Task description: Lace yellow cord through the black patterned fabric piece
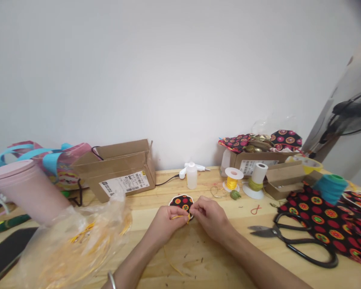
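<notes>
A small rounded piece of black fabric (182,202) with red and orange flower prints and a pale edge is just beyond my fingertips. My left hand (165,220) is closed at its near edge, thumb and forefinger pinching a yellow cord (177,217). The cord's loose tail hangs below that hand toward the table. My right hand (209,216) is closed in a pinch at the fabric's right edge, almost touching the left fingertips. What lies between the right fingertips is too small to make out.
Black-handled scissors (276,232) lie at right by patterned cloth (325,210). Behind stand a yellow cord spool (234,176), a green cord spool (255,182), a plastic bottle (191,178) and a cardboard box (123,170). A plastic bag (75,245) of yellow cord is at left.
</notes>
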A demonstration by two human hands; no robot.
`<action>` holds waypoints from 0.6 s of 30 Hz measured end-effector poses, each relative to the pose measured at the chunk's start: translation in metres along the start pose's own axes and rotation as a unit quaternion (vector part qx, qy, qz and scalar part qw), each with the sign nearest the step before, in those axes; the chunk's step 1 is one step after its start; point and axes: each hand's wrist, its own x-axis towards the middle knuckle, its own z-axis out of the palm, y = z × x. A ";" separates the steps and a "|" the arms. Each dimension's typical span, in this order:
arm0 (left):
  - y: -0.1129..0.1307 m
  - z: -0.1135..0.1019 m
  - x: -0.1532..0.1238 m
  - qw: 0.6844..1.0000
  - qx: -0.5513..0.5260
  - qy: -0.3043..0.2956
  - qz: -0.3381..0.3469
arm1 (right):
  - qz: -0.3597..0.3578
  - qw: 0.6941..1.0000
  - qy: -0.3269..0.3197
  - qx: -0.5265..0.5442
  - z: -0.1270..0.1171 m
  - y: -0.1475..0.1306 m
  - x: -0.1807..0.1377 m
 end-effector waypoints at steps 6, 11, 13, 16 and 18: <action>0.002 0.001 0.003 0.998 -0.048 0.026 -0.021 | -0.012 0.999 0.015 0.029 0.001 0.005 0.001; 0.000 0.000 0.006 0.996 -0.084 0.034 -0.023 | -0.014 0.999 0.013 0.041 0.000 0.003 0.001; -0.002 -0.001 0.005 0.996 -0.081 0.022 -0.026 | -0.016 0.999 0.010 0.036 0.000 0.001 0.001; -0.003 -0.003 0.004 0.998 -0.062 -0.009 -0.021 | -0.013 1.000 0.006 0.025 -0.001 0.000 0.001; -0.004 -0.004 0.003 0.998 -0.049 -0.025 -0.009 | -0.010 1.000 0.005 0.018 -0.001 -0.001 0.001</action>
